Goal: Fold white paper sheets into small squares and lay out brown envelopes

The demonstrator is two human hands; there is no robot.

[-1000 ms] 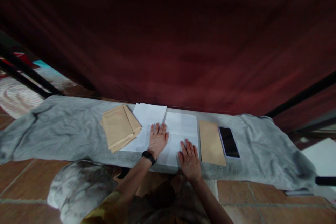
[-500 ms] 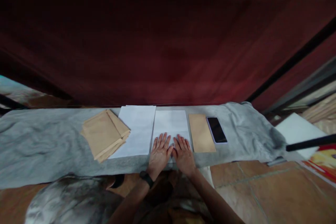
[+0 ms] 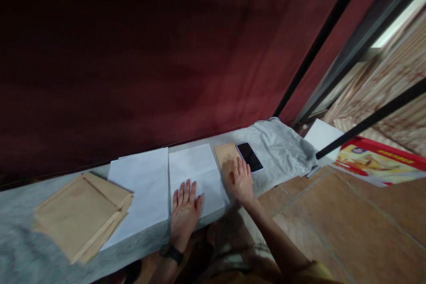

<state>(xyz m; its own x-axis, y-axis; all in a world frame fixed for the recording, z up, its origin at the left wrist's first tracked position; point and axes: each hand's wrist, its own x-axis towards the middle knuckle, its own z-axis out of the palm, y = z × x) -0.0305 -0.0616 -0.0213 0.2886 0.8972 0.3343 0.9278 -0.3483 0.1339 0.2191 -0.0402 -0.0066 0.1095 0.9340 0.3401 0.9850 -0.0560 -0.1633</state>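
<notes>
My left hand [image 3: 184,211] lies flat, fingers spread, on the near part of a white folded sheet [image 3: 196,173]. My right hand [image 3: 241,179] rests open on a single brown envelope [image 3: 226,153] just right of that sheet. A second white sheet [image 3: 141,188] lies to the left, and a stack of brown envelopes [image 3: 80,215] lies further left. All of it sits on a grey cloth [image 3: 279,148] over a low ledge. A black band is on my left wrist.
A dark phone [image 3: 249,156] lies face up just right of the single envelope. A dark red curtain [image 3: 149,53] hangs behind the ledge. Black bars cross at the right. A white board [image 3: 321,135] and a red printed sheet [image 3: 379,162] lie on the tiled floor.
My right hand has slid right from the white sheet onto the single brown envelope. My left hand stays on the sheet. The view has swung to the right.
</notes>
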